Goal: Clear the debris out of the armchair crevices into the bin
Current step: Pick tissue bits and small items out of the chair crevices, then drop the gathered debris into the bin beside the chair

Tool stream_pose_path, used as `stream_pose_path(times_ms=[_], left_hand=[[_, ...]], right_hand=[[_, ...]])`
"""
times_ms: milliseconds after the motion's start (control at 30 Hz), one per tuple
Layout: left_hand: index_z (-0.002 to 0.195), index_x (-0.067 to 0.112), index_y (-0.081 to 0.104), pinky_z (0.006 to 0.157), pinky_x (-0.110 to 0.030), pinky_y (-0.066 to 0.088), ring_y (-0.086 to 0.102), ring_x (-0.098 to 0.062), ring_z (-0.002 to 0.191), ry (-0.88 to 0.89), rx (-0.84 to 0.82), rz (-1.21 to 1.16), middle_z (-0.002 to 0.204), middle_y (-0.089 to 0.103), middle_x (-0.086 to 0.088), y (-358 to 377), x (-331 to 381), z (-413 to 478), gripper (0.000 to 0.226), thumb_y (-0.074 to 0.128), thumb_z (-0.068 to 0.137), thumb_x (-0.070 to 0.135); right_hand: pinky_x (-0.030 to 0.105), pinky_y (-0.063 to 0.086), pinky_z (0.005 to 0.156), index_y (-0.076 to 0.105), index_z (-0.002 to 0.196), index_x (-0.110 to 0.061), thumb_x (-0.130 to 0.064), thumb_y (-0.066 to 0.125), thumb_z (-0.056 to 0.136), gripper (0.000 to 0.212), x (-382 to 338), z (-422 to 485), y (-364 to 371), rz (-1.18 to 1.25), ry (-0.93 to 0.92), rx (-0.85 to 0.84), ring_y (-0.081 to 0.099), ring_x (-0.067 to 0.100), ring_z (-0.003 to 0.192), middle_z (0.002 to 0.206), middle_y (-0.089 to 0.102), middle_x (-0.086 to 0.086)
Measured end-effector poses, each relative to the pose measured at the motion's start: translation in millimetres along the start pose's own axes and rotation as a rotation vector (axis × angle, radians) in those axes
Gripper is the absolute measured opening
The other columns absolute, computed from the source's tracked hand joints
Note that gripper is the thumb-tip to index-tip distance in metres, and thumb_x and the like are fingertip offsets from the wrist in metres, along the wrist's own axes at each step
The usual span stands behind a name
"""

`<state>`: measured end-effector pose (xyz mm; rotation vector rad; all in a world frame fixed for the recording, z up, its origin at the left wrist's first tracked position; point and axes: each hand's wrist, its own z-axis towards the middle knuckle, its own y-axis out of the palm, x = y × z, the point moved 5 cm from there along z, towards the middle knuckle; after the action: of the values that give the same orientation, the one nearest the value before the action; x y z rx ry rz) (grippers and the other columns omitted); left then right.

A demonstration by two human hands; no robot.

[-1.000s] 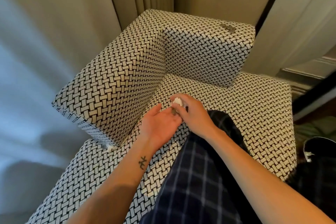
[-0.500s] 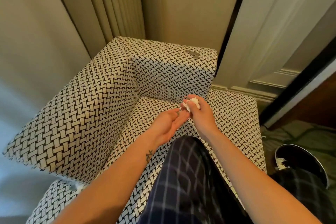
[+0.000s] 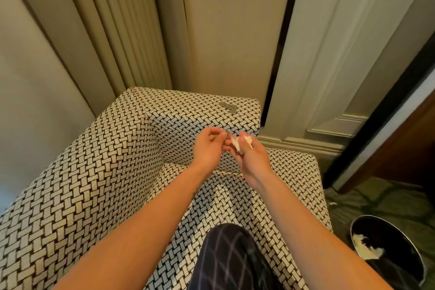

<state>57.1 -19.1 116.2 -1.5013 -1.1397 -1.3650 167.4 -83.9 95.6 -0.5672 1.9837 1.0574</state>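
Beige curtains [image 3: 122, 30] back the woven armchair [image 3: 94, 195]. Above its seat, the right hand [image 3: 250, 160] grips a crumpled white tissue [image 3: 239, 143] in curled fingers. The left hand [image 3: 207, 148] is just beside it, fingers curled; I cannot tell whether it holds anything. Well apart on the floor stands the black bin [image 3: 400, 242], with white paper [image 3: 364, 247] inside.

The right hand [image 3: 251, 162] pinches a white wad [image 3: 238, 144]. The left hand [image 3: 207, 146], fingers curled, touches that grip from its left. The armchair [image 3: 106, 172] lies beneath, and the bin [image 3: 390, 235] is well apart, lower right.
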Motion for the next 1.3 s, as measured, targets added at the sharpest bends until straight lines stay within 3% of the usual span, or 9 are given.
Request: stream_pose_path(times_ms=[133,200,300,567,767,900,1033,1167,1300], left_hand=[[0.103,0.011,0.064,0.085,-0.033,0.062,0.072,-0.022,0.094,0.059,0.038,0.03,0.105,0.072,-0.009,12,11,22,0.007,0.059,0.1,0.008],[0.1,0.014,0.068,0.082,-0.024,0.06,0.072,-0.015,0.089,0.164,0.088,0.108,0.098,0.073,-0.002,15,19,33,0.006,0.063,0.098,0.011],[0.097,0.015,0.07,0.072,-0.009,0.051,0.064,-0.003,0.083,0.33,0.2,0.25,0.093,0.07,0.003,13,32,51,0.007,0.065,0.097,0.01],[0.103,0.01,0.073,0.09,-0.024,0.054,0.062,-0.007,0.093,0.605,0.173,0.67,0.105,0.064,0.004,19,41,113,0.012,0.062,0.099,0.009],[0.111,0.007,0.075,0.105,-0.027,0.048,0.061,-0.013,0.107,0.649,0.123,0.839,0.118,0.067,-0.002,29,29,133,0.019,0.062,0.097,0.004],[0.116,0.007,0.074,0.108,-0.02,0.032,0.057,-0.017,0.119,0.672,0.117,0.899,0.123,0.069,-0.004,32,25,129,0.024,0.057,0.099,0.005],[0.122,0.011,0.071,0.117,-0.031,0.036,0.051,-0.016,0.128,0.652,0.119,0.882,0.131,0.066,-0.001,28,21,128,0.028,0.052,0.102,0.008],[0.131,0.011,0.066,0.116,-0.023,0.028,0.046,-0.015,0.134,0.651,0.127,0.852,0.139,0.062,-0.001,30,24,115,0.031,0.05,0.104,0.012],[0.134,0.011,0.064,0.119,-0.03,0.03,0.044,-0.014,0.136,0.724,0.081,0.836,0.142,0.058,-0.002,55,26,82,0.033,0.051,0.105,0.017]], right_hand=[[0.041,0.055,0.101,0.059,0.129,-0.01,-0.01,0.052,0.103,0.027,-19,18,10,0.0,-0.019,0.011,0.068,0.026,0.113,0.125,0.066,0.017],[0.039,0.055,0.101,0.062,0.122,-0.015,-0.009,0.053,0.103,0.022,-29,26,15,0.011,-0.03,0.009,0.068,0.026,0.113,0.126,0.065,0.017],[0.037,0.055,0.101,0.059,0.131,-0.008,-0.01,0.054,0.103,0.028,-43,36,20,0.018,-0.07,0.014,0.068,0.023,0.113,0.126,0.065,0.016],[0.039,0.055,0.101,0.057,0.133,-0.006,-0.013,0.056,0.103,0.031,-58,61,20,0.015,-0.077,0.036,0.069,0.021,0.108,0.118,0.067,0.01],[0.038,0.056,0.1,0.06,0.125,-0.009,-0.014,0.057,0.102,0.023,-57,74,8,0.014,-0.07,0.027,0.068,0.022,0.11,0.12,0.066,0.012],[0.039,0.055,0.101,0.06,0.124,-0.01,-0.011,0.055,0.103,0.022,-54,79,2,0.023,-0.06,0.034,0.068,0.022,0.109,0.12,0.064,0.01],[0.039,0.056,0.1,0.06,0.128,-0.01,-0.014,0.056,0.102,0.026,-53,77,-1,0.027,-0.054,0.04,0.068,0.022,0.108,0.118,0.065,0.009],[0.039,0.055,0.101,0.06,0.128,-0.009,-0.016,0.057,0.102,0.027,-57,66,-9,0.06,-0.061,0.047,0.067,0.024,0.111,0.12,0.065,0.012],[0.041,0.053,0.103,0.057,0.132,-0.006,-0.012,0.055,0.102,0.03,-61,49,-24,0.095,-0.064,0.046,0.065,0.024,0.113,0.122,0.064,0.014]])
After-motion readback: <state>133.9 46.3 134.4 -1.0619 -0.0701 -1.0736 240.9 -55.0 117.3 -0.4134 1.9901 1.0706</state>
